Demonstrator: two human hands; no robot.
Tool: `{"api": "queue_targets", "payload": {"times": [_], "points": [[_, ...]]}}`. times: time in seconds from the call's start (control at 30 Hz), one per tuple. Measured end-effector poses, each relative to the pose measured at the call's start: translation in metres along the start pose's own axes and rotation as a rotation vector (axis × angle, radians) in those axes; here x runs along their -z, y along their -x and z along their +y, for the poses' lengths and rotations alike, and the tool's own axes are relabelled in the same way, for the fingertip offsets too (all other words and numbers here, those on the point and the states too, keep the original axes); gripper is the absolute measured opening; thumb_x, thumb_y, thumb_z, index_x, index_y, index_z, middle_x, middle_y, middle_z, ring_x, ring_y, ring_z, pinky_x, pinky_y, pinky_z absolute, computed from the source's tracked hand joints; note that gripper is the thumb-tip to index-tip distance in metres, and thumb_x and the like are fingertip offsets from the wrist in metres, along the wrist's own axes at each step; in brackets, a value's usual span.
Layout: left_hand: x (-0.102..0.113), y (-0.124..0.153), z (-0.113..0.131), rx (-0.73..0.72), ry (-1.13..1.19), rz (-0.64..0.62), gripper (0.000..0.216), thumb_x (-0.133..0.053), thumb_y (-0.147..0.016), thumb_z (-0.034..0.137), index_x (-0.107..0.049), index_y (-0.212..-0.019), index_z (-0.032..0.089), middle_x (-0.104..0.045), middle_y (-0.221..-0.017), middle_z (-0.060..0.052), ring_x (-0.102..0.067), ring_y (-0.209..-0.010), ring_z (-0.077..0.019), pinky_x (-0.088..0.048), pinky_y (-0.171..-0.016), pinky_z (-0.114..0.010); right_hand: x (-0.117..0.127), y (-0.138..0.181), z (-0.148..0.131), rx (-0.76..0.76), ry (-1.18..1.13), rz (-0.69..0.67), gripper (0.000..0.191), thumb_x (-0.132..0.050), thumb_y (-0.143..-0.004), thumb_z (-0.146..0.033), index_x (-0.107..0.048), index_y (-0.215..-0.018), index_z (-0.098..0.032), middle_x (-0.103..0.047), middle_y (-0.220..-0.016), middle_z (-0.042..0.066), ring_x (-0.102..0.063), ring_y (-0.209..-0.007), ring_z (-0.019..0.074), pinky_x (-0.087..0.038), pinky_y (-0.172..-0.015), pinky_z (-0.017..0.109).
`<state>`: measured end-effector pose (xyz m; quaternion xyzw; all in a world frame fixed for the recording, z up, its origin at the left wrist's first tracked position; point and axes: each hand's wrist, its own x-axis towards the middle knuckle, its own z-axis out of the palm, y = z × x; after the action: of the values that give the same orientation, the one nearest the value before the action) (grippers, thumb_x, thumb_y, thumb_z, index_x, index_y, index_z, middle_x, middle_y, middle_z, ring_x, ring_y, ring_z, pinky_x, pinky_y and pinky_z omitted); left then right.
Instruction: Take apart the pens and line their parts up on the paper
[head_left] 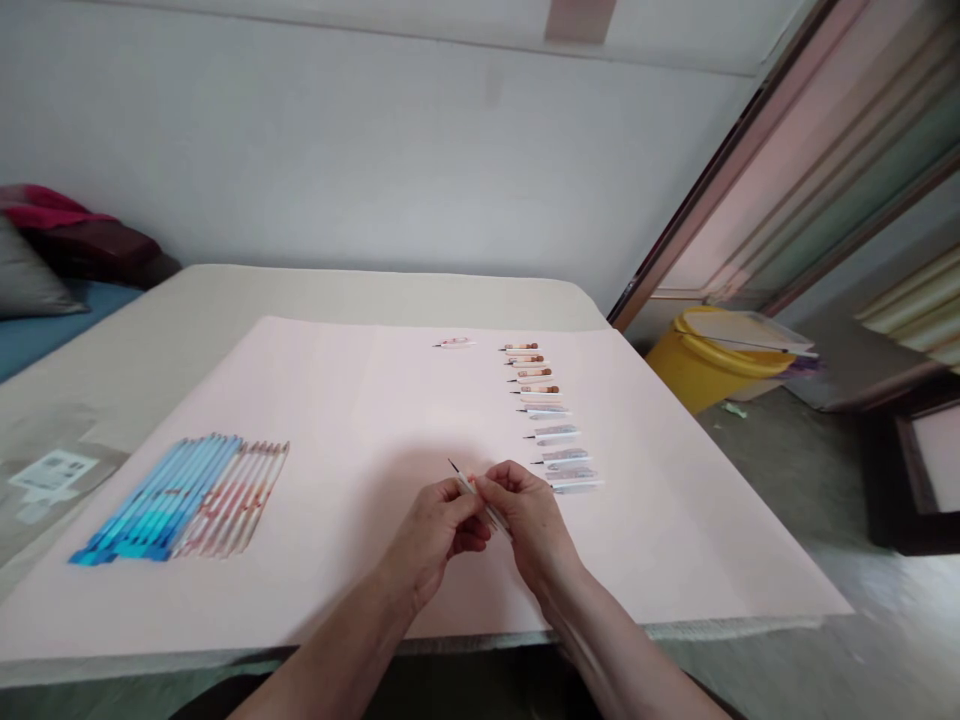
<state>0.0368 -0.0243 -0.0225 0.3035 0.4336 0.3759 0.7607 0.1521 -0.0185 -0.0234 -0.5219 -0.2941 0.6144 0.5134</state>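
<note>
Over the front middle of the table, my left hand [442,520] and my right hand [529,515] are both closed on a slim pen [463,478] with a thin dark tip. The tip points up and to the left, and the white barrel shows below the fingers. Fingertips cover the pen's middle. Just beyond my right hand lies a column of similar pens [551,435], some with brown decorated parts and some greyish, their dark tips to the left. A single pen with reddish marks [454,343] lies apart near the sheet's far edge.
Blue pens [169,490] and pale pens with red patterns [240,495] lie side by side at left. A pale pink sheet [322,400] covers the table. Clear plastic packaging [52,470] is at far left. A yellow bin [697,360] stands beyond the table's right side.
</note>
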Motion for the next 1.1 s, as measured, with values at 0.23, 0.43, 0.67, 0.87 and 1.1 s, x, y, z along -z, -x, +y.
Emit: {"api": "queue_targets", "payload": {"times": [0.23,0.43,0.67,0.87,1.1], "points": [[0.0,-0.001,0.001,0.016,-0.001,0.006,0.02,-0.064,-0.068,0.032,-0.06,-0.073,0.013,-0.06,-0.064,-0.004,-0.052,-0.054,-0.0093,-0.04,-0.054,-0.023,0.0,-0.001,0.003,0.031,0.042,0.008,0.023,-0.07,-0.061,-0.031,-0.052,-0.059,-0.018,-0.048,-0.051,-0.005,-0.04,-0.045,0.0092,-0.029,-0.043,0.023],[0.0,-0.001,0.001,0.021,-0.001,0.006,0.018,-0.063,-0.07,0.03,-0.061,-0.075,0.012,-0.06,-0.065,-0.005,-0.053,-0.054,-0.0093,-0.04,-0.054,-0.022,0.0,-0.002,0.003,0.084,0.088,0.019,0.02,-0.069,-0.064,-0.028,-0.053,-0.058,-0.017,-0.047,-0.052,-0.005,-0.039,-0.049,0.0089,-0.029,-0.047,0.023],[0.003,0.001,0.007,-0.012,0.025,0.035,0.022,-0.061,-0.073,0.033,-0.063,-0.079,0.012,-0.061,-0.068,-0.006,-0.053,-0.058,-0.0098,-0.041,-0.057,-0.023,0.003,0.006,-0.015,-0.042,0.134,-0.129,0.014,-0.063,-0.07,-0.03,-0.066,-0.072,-0.017,-0.054,-0.054,-0.003,-0.046,-0.051,0.0099,-0.035,-0.051,0.024],[0.009,-0.004,0.007,-0.05,0.057,0.123,0.015,-0.065,-0.069,0.025,-0.064,-0.076,0.012,-0.053,-0.063,0.0,-0.045,-0.053,-0.0049,-0.035,-0.051,-0.018,0.005,0.005,-0.017,-0.091,0.201,-0.194,0.033,-0.07,-0.064,-0.028,-0.069,-0.096,-0.019,-0.062,-0.069,0.001,-0.055,-0.06,0.0127,-0.044,-0.061,0.028],[0.014,-0.009,0.006,-0.015,0.145,0.12,0.015,-0.068,-0.066,0.021,-0.063,-0.076,0.011,-0.055,-0.072,-0.002,-0.049,-0.059,-0.0054,-0.04,-0.058,-0.018,0.009,-0.003,-0.008,-0.014,0.2,-0.253,0.034,-0.069,-0.066,-0.027,-0.069,-0.099,-0.018,-0.062,-0.067,0.001,-0.051,-0.055,0.0099,-0.043,-0.057,0.026]]}}
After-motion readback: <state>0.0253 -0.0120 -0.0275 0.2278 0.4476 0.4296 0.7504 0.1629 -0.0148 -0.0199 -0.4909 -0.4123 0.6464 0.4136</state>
